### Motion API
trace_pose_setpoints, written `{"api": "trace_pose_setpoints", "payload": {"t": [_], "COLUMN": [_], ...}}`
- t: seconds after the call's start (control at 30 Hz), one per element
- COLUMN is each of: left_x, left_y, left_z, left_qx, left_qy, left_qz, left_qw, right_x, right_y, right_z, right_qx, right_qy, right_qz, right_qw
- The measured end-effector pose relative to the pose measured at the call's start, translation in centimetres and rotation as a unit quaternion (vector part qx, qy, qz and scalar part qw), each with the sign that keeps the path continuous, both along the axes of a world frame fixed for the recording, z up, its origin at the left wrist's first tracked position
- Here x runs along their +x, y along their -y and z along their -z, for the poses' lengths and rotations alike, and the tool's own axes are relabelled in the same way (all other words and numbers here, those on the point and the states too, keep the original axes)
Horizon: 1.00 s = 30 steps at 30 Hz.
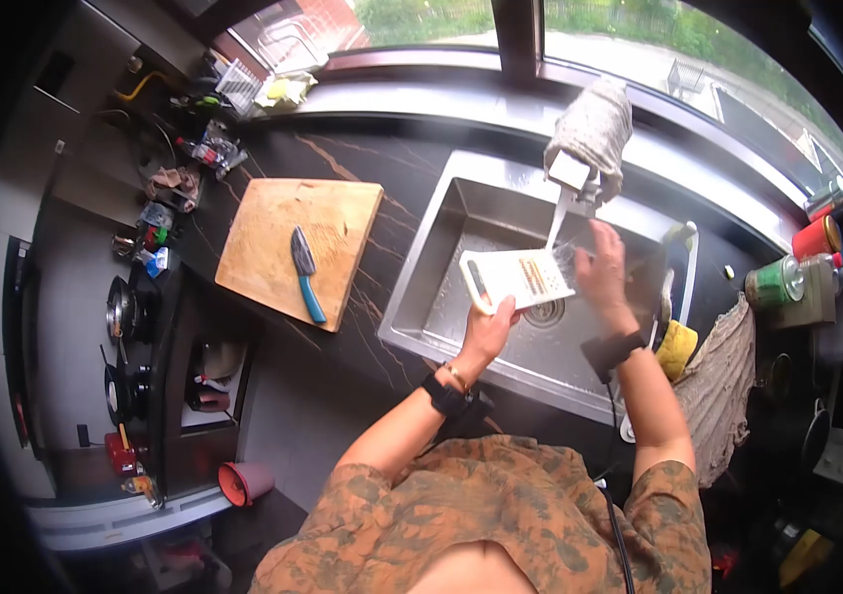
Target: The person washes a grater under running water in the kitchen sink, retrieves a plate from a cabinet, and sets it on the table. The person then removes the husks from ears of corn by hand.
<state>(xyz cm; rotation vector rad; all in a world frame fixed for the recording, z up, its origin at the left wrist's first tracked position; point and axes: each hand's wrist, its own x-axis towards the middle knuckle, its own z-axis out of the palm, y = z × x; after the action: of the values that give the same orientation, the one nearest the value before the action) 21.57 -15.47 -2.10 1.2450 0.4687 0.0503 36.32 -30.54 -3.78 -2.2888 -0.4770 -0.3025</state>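
Note:
My left hand grips the lower left edge of a white grater with an orange-toned grating area, held over the steel sink. Water runs from the faucet just behind the grater's right side. Close to that side and the stream is my right hand, its fingers raised and partly apart, with nothing clearly in them. A knife with a teal handle lies on the wooden cutting board left of the sink.
A grey cloth covers the faucet's upper part. Right of the sink are a yellow sponge, a draped cloth and a green-labelled jar. Bottles and small items line the counter's left end.

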Motion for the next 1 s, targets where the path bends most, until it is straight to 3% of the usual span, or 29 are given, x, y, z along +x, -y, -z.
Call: {"api": "trace_pose_setpoints", "payload": {"t": [0.03, 0.1, 0.13, 0.17, 0.23, 0.33, 0.43, 0.5, 0.57, 0.67, 0.77, 0.8, 0.9, 1.0], "left_x": [0.6, 1.2, 1.4, 1.5, 1.4, 1.3, 1.8, 2.9, 4.2, 4.8, 4.9, 4.8, 4.4, 4.2], "left_y": [0.4, 1.0, 1.1, 1.3, 1.5, 1.2, 1.2, 0.7, 0.2, 0.9, 1.9, 1.8, 2.0, 1.8], "left_z": [0.0, 1.3, 1.7, 2.0, 2.2, 2.7, 2.6, 4.5, 7.0, 3.3, 1.0, 1.0, 1.7, 2.5], "left_qx": [-0.003, 0.011, 0.025, 0.040, 0.036, 0.041, 0.025, 0.041, 0.070, 0.043, -0.116, -0.126, -0.094, -0.075], "left_qy": [0.004, -0.006, -0.011, -0.014, -0.005, 0.009, 0.031, 0.035, 0.048, -0.007, 0.025, 0.018, -0.013, -0.008], "left_qz": [-0.006, -0.008, -0.005, -0.002, -0.023, -0.032, -0.042, -0.032, -0.044, -0.016, -0.068, -0.053, -0.033, -0.025], "left_qw": [1.000, 1.000, 1.000, 0.999, 0.999, 0.999, 0.998, 0.998, 0.995, 0.999, 0.991, 0.990, 0.995, 0.997], "right_x": [-1.3, -2.4, -2.9, -3.0, -2.6, -2.2, -3.2, -4.1, -4.2, -2.7, -1.7, -1.6, -1.7, -1.8], "right_y": [-0.9, -2.7, -3.7, -4.1, -4.6, -5.1, -6.2, -6.7, -6.5, -4.8, -2.8, -1.9, -1.1, -0.6], "right_z": [-0.9, 1.6, 2.5, 3.0, 4.3, 5.2, 3.6, 1.6, 0.9, 1.2, 2.9, 2.2, 5.3, 7.3], "right_qx": [0.098, 0.183, 0.363, 0.438, 0.556, 0.592, 0.460, 0.325, 0.202, 0.180, 0.026, 0.069, -0.018, 0.054], "right_qy": [-0.111, -0.263, -0.401, -0.481, -0.540, -0.535, -0.405, -0.321, -0.151, -0.122, -0.073, -0.096, 0.012, -0.085], "right_qz": [-0.039, -0.074, -0.095, -0.071, -0.036, -0.047, -0.144, -0.237, -0.275, -0.288, -0.234, -0.274, -0.196, -0.146], "right_qw": [0.988, 0.944, 0.836, 0.756, 0.631, 0.601, 0.777, 0.858, 0.927, 0.932, 0.969, 0.954, 0.980, 0.984]}}
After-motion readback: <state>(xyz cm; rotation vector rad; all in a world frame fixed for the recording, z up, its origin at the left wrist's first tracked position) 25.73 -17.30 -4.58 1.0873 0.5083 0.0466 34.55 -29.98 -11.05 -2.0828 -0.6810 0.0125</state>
